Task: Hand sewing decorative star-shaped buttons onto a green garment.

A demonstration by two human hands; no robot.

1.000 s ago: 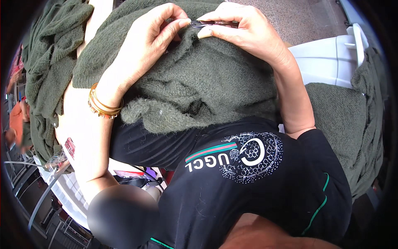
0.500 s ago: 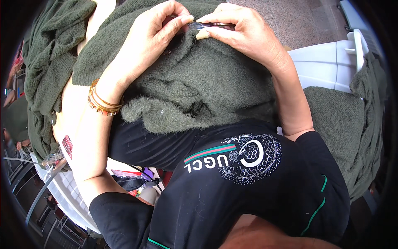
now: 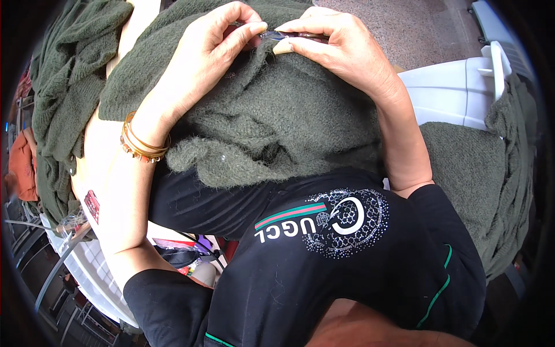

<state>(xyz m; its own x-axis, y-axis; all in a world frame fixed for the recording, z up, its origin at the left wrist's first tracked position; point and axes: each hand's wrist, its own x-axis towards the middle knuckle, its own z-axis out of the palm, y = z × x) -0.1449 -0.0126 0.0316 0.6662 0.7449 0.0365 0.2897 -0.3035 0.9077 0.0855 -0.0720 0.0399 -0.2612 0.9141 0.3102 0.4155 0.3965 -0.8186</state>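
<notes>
A dark green fuzzy knit garment [image 3: 312, 98] lies bunched across my lap. Above its far part, both hands meet almost fingertip to fingertip. My right hand [image 3: 344, 43] pinches a small shiny piece [image 3: 277, 36], partly clear and partly dark, between thumb and fingers. I cannot tell its kind. The thumb and forefinger of my left hand [image 3: 222, 40] are closed at the piece's left end; what they grip is hidden. A raised fold of the knit runs up to just below the piece. Gold bangles circle my left wrist.
More green knit is heaped on a pale tabletop [image 3: 92, 150] at the left. On the right, green knit [image 3: 462, 173] hangs over a white plastic bin [image 3: 445, 87]. Below my left arm stands another white container [image 3: 98, 272]. A person's orange clothing [image 3: 22, 165] shows at the far left.
My hands stay nearly in place, with only a tiny shift at the fingertips. At the far left edge, a person's orange clothing has come into view.
</notes>
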